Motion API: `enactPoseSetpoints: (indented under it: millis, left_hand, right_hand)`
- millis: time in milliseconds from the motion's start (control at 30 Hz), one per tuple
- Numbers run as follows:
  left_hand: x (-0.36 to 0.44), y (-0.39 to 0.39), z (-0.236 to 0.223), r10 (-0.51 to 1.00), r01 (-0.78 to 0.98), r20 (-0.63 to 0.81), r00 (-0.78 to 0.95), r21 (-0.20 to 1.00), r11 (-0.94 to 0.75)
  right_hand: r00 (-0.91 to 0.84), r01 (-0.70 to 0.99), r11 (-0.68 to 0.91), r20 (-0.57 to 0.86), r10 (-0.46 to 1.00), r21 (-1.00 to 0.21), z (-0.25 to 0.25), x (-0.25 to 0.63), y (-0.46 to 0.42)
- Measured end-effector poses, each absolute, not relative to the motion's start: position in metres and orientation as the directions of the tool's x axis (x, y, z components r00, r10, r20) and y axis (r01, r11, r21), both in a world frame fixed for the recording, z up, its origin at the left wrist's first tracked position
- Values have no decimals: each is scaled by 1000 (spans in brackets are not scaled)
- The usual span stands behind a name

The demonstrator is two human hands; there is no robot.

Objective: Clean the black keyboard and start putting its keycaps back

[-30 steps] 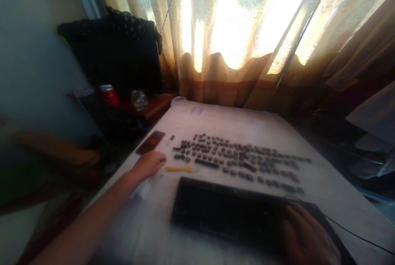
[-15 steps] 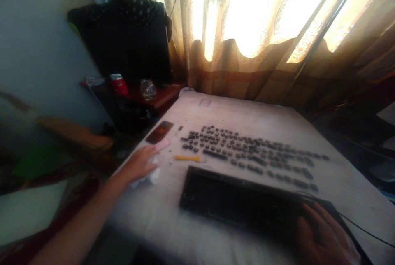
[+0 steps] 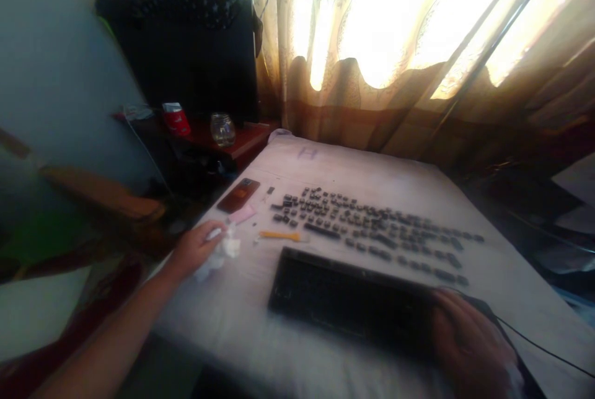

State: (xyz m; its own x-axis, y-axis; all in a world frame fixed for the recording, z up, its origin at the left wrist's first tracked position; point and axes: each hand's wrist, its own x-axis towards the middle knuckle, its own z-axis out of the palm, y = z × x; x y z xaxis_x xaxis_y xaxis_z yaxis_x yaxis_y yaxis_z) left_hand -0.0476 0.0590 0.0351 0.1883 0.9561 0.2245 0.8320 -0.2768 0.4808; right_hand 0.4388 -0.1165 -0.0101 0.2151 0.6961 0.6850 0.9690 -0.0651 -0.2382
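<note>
At the left side of the bed-like surface, my left hand (image 3: 195,248) is closed on a crumpled white tissue (image 3: 229,246). A pink slip (image 3: 243,214) lies just beyond it. My right hand (image 3: 476,346), blurred, grips the right end of a black keyboard base (image 3: 344,303) whose keys are off. Detached keycaps (image 3: 353,216) lie in loose rows behind the base, with the long space bar (image 3: 321,231) among them. Between the tissue and the keycaps rests a yellow-handled brush (image 3: 281,235). The underside of the keyboard and part of my right fingers are hidden.
A brown phone (image 3: 238,194) lies near the left edge of the white sheet (image 3: 353,163). Beyond stand a glass jar (image 3: 223,130), a red packet (image 3: 176,120) and a dark screen (image 3: 186,70). A cable (image 3: 543,342) runs off right. Bright curtains (image 3: 372,27) hang behind.
My left hand has drawn back slightly toward me and closed more on the tissue, uncovering the pink slip. My right hand has shifted a little left on the keyboard, and the view has moved slightly.
</note>
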Motion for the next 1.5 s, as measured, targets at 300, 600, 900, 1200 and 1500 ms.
enactPoseSetpoints:
  millis: [300,600,900,1200,1500]
  left_hand:
    - [-37,66,13,898,795,258,355,423,-436]
    - [-58,71,5,887,832,232,399,316,-457]
    - [-43,70,16,912,880,216,350,256,-399]
    - [-29,66,25,803,820,400,441,183,-542]
    - [45,43,39,619,648,578,531,193,-737]
  right_hand:
    - [-6,992,14,62,998,-122,52,379,-15]
    - [-28,999,23,-167,985,-32,54,363,24]
    - [-81,995,95,-321,944,28,57,362,38]
    - [-100,995,103,-319,943,-8,60,358,43]
    - [-40,983,15,-136,990,-181,97,359,8]
